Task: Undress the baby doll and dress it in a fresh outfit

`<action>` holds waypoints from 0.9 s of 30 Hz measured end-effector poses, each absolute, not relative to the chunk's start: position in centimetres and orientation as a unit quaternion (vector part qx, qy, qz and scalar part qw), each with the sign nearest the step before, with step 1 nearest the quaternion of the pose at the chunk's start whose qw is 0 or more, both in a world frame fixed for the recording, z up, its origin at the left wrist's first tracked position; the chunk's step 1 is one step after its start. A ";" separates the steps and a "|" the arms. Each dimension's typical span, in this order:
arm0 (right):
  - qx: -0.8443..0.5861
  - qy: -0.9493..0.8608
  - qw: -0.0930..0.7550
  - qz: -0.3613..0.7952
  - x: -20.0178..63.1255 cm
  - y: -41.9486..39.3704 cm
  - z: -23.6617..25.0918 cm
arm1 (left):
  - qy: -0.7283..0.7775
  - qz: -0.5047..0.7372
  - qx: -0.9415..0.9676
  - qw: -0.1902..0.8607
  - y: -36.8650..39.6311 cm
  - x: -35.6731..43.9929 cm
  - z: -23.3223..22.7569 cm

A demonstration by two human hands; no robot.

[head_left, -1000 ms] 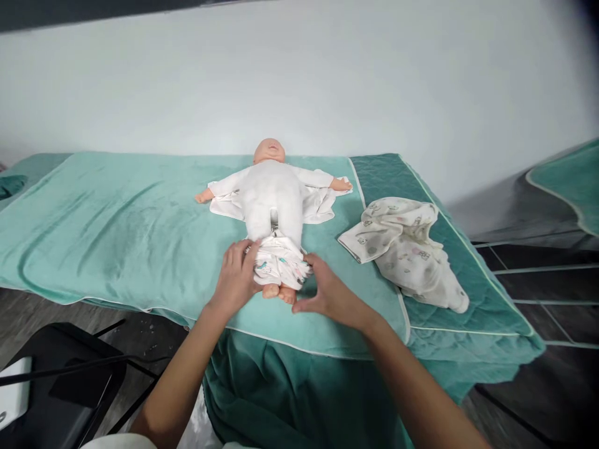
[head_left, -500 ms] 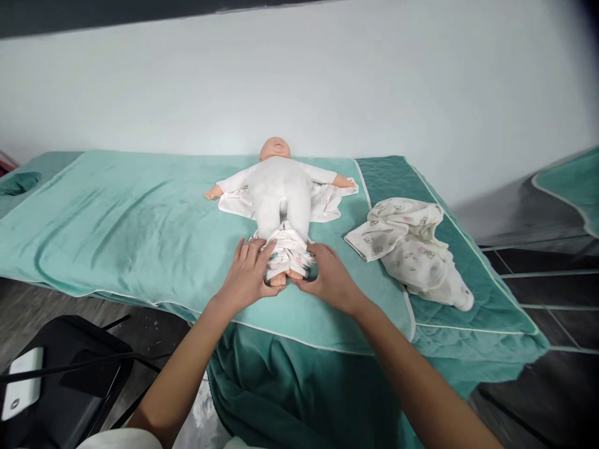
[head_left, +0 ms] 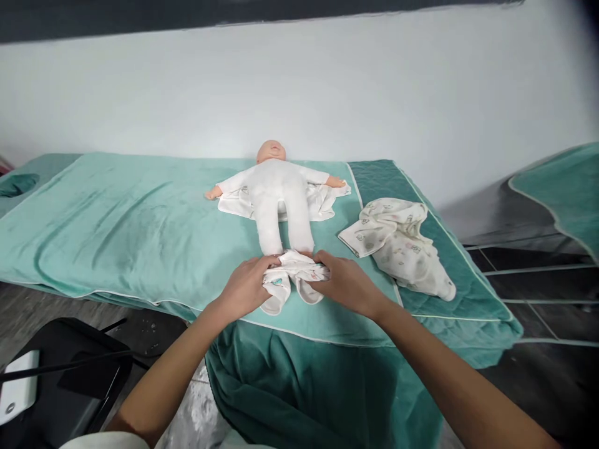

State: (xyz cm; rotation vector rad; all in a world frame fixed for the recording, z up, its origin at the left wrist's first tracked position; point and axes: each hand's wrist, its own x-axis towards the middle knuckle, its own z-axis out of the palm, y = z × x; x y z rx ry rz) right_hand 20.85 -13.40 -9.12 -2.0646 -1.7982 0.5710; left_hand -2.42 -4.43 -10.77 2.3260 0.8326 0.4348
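Note:
A baby doll (head_left: 278, 181) with a white cloth body lies on its back, arms spread, on a green bed cover. Small printed white pants (head_left: 294, 267) are bunched at the ends of its legs, their cuffs lying towards me. My left hand (head_left: 246, 287) is closed on the left side of the waistband. Gripping the opposite side is my right hand (head_left: 350, 285). The doll's feet are hidden by the pants and my fingers. Beneath its arms and back spreads a white garment (head_left: 322, 204).
A printed baby garment (head_left: 405, 246) lies crumpled to the right on the darker quilted cover (head_left: 468, 312). The bed (head_left: 126, 237) runs along a white wall. A black chair (head_left: 65, 386) holding a white device (head_left: 19, 386) stands at lower left.
Both hands have drawn the pants down the doll's legs towards me. More of the white legs shows, and the cuffs now lie past the feet.

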 end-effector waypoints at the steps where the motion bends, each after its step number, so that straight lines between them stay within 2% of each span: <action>1: -0.726 -0.635 0.166 0.206 20.8 -13.7 -8.8 | 0.314 0.160 0.876 0.331 -4.6 -2.6 -10.4; 4: -0.710 -0.639 0.160 0.251 20.8 -14.2 -7.5 | 0.299 0.134 0.860 0.392 -5.1 -3.0 -8.8; 10: -0.603 -0.628 0.176 0.460 21.9 -13.9 -3.6 | 0.236 0.098 0.812 0.525 -4.6 -3.9 -5.4; 13: -0.547 -0.668 0.157 0.478 22.5 -13.0 -1.5 | 0.224 0.064 0.809 0.539 -3.3 -4.5 -3.3; 16: -0.512 -0.704 0.112 0.479 22.7 -11.9 1.2 | 0.200 0.012 0.844 0.498 -1.9 -4.9 -0.2; 19: -0.499 -0.724 0.079 0.470 22.4 -10.9 4.3 | 0.185 -0.050 0.890 0.413 -1.0 -5.1 3.6; 23: -0.532 -0.755 0.066 0.377 21.6 -9.9 8.2 | 0.176 -0.133 0.915 0.338 -0.6 -5.1 8.5; 27: -0.551 -0.769 0.123 0.301 21.4 -9.1 11.1 | 0.204 -0.064 0.930 0.298 -0.6 -5.2 11.9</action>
